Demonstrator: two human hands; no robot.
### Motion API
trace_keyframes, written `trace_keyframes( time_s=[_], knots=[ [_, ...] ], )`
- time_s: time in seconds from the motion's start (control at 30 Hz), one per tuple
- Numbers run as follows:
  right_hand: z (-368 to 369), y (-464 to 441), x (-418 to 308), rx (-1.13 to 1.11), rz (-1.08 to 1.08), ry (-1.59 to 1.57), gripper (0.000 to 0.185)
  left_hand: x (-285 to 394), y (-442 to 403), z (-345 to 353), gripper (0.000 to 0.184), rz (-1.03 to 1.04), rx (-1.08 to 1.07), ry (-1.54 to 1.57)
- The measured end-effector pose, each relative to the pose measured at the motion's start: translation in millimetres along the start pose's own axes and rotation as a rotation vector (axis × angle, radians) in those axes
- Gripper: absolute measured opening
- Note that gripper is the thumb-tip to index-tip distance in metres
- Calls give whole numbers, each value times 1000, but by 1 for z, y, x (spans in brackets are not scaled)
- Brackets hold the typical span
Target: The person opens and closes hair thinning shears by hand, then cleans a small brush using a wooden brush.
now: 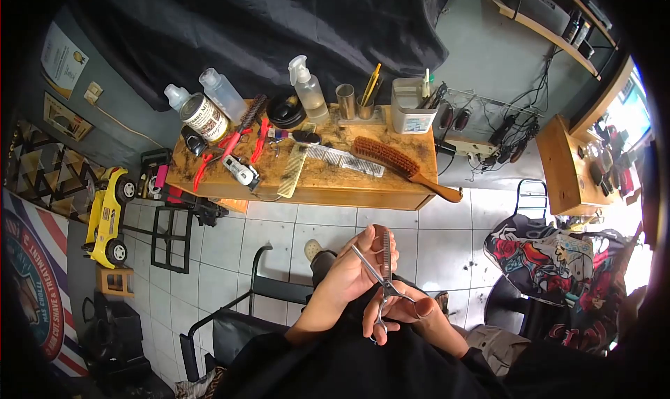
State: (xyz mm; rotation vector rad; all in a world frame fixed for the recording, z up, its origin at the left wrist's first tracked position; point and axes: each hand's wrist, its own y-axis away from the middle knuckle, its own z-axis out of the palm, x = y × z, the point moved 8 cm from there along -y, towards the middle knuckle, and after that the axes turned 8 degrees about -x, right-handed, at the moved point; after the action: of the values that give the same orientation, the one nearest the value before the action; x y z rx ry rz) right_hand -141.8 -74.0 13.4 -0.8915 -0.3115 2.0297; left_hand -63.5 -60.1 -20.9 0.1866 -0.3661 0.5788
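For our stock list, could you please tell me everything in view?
Counter: one, brown, centre
Drape: one, black, behind counter
Bottles: three, translucent, on counter
Can: one, pale-labelled, counter's left
Red-handled tools: count unclear, counter's left
Clipper: one, white, counter's left
Combs: at least two, cream and grey, counter's front
Brush: one, orange-brown, counter's right
Tub: one, white, counter's right
Toy car: one, yellow, left
Chair: one, black, lower left
Patterned cloth: multicoloured, right
Cables: several, black, right wall
Scissors: one, silver, foreground
Left hand: one, bare, by blades
Right hand: one, bare, on scissor handles
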Motion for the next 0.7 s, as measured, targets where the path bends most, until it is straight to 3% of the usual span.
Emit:
trace_keyframes(
  time_s=[0.07,0.1,0.2,0.33,0.37,0.4,0.5,0.7],
  knots=[
    [2,1,-1,-22,-101,-98,74,1,0,9,30,34,-66,96],
    [1,1,3,-7,-4,-55,86,0,0,10,30,31,-66,95],
    [2,-2,3,33,99,45,97,-2,3,19,29,52,-143,3],
    [2,-3,11,-21,175,59,93,1,10,14,31,71,-118,-22],
    [3,-3,9,60,190,89,102,4,14,13,30,87,-120,-31],
    [6,-3,5,89,230,110,98,4,10,13,30,96,-136,-30],
    [5,-5,7,-5,272,125,95,8,9,9,25,99,-96,-103],
    [7,-2,14,-29,227,102,96,10,9,12,22,117,-63,-64]
  ],
)
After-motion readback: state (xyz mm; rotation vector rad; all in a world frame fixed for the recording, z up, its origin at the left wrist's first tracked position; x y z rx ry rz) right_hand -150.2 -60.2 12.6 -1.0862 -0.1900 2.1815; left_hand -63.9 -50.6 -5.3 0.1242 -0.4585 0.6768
